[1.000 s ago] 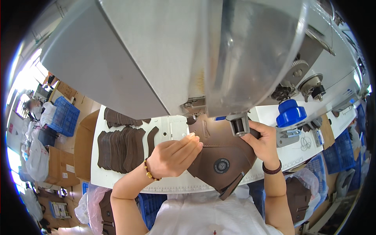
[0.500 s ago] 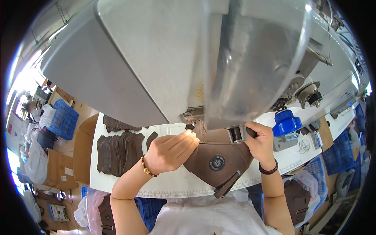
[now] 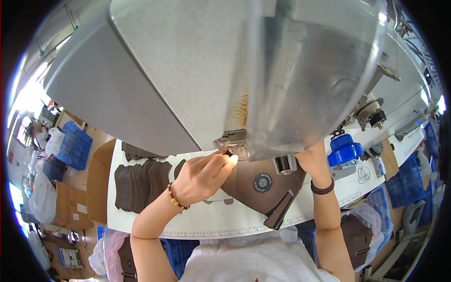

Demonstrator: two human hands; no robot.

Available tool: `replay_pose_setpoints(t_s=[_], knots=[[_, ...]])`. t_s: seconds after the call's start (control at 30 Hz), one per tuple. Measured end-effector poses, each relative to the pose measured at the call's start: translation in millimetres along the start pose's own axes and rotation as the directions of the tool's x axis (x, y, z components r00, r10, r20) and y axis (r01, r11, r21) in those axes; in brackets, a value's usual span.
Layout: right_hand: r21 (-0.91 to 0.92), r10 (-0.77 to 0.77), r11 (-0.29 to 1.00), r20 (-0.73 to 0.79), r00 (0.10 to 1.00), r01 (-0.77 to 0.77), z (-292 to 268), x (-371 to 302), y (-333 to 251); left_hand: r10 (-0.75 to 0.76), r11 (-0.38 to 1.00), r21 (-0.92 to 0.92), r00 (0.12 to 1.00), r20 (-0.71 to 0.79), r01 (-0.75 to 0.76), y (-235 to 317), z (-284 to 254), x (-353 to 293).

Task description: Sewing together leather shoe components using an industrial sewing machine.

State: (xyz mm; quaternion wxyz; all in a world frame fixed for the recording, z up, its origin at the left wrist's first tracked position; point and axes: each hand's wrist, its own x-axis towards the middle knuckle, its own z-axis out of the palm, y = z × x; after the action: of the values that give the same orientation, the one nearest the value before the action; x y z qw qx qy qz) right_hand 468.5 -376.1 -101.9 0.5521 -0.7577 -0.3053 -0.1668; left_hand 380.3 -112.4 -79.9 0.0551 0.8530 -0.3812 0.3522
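Observation:
A brown leather-like piece [image 3: 249,185] with a round dark badge [image 3: 262,182] and a dark strap end [image 3: 280,210] lies under the sewing machine [image 3: 155,61]. My left hand [image 3: 202,176] is closed in a pinch at the piece's upper left, right by the metal needle area [image 3: 233,139]. A small dark bit shows at its fingertips; whether it is held or part of the machine, I cannot tell. My right hand [image 3: 314,162] reaches up at the piece's right edge, beside a metal cylinder [image 3: 283,164]. Its fingers are hidden behind the machine and its clear guard [image 3: 310,84].
Stacks of brown cut pieces [image 3: 141,185] lie left on the white table [image 3: 197,221], whose front edge carries a ruler scale. A blue knob-like part [image 3: 345,149] and loose thread [image 3: 363,175] are at the right. Cardboard boxes [image 3: 73,207] and blue crates [image 3: 75,144] stand around.
My left hand has moved up to the needle area. My right hand has shifted up behind the guard. The brown piece's strap end has swung up and to the right.

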Motion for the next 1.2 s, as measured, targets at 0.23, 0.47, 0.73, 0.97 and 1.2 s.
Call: replay_pose_setpoints(t_s=[0.23, 0.47, 0.73, 0.97, 1.2], knots=[[-0.107, 0.018, 0.994, 0.008, 1.000, -0.017, 2.5, 10.5, -5.7, -0.058, 0.998, -0.029, 0.998, 0.004, 0.058, 3.6, -7.3, 2.3], [-0.449, -0.205, 0.811, 0.381, 0.902, 0.374, 29.7, -57.4, -79.8, -0.348, 0.918, -0.238, 0.932, -0.102, 0.316, 16.4, -3.9, 2.5], [-0.497, -0.403, 0.720, 0.269, 0.875, 0.485, 58.1, -85.7, -57.3, -0.521, 0.778, -0.448, 0.851, -0.068, 0.441, 21.6, -1.6, -6.4], [-0.494, -0.386, 0.733, 0.264, 0.884, 0.467, 52.1, -78.9, -68.2, -0.111, 0.985, -0.135, 0.993, -0.039, 0.105, 14.2, -7.3, -6.3], [-0.473, -0.377, 0.741, 0.293, 0.878, 0.476, 44.1, -77.3, -65.5, -0.079, 0.994, -0.072, 0.997, -0.009, 0.078, 18.6, -9.2, 0.2]])
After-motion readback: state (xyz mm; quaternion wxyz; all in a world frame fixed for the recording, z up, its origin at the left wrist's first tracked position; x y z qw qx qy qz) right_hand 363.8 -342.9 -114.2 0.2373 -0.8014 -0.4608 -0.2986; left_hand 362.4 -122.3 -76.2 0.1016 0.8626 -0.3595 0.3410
